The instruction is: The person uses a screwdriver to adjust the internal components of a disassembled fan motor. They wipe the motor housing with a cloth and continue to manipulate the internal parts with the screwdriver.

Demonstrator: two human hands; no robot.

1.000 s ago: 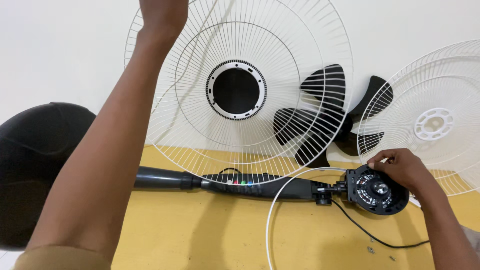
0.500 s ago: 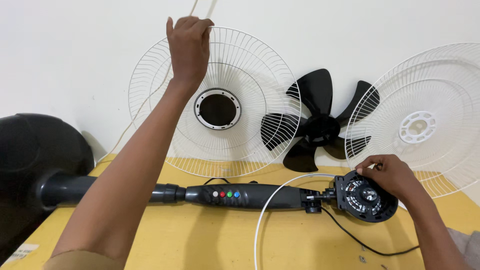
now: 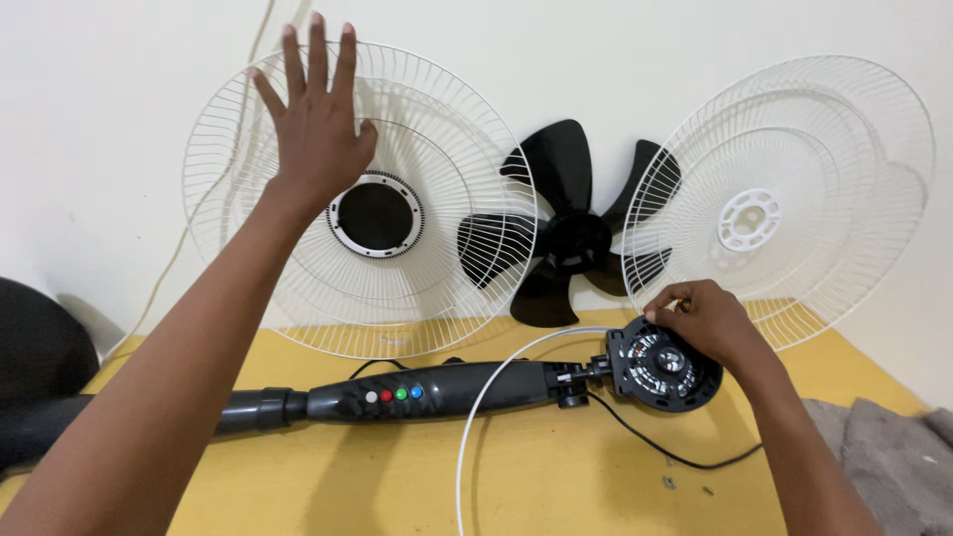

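My left hand [image 3: 318, 124] is raised with fingers spread, its palm against the upper left part of a white wire fan grille [image 3: 447, 248] that leans on the wall. My right hand [image 3: 710, 323] grips the round black motor housing [image 3: 660, 365] at the end of a black fan stem [image 3: 437, 389], which lies flat on the yellow table [image 3: 397, 476] and carries several coloured buttons. A black fan blade [image 3: 571, 233] stands against the wall between the two grilles.
A second white grille [image 3: 794, 199] leans on the wall at the right. A white ring [image 3: 476, 417] and a thin black cable [image 3: 675, 452] lie on the table. Grey cloth [image 3: 893, 457] sits at the right edge; the black round fan base [image 3: 35, 347] at the left.
My left hand came down from the grille's top rim and spread open on its wires. The view shifted, bringing the stem and motor lower in frame. My right hand stayed on the motor.
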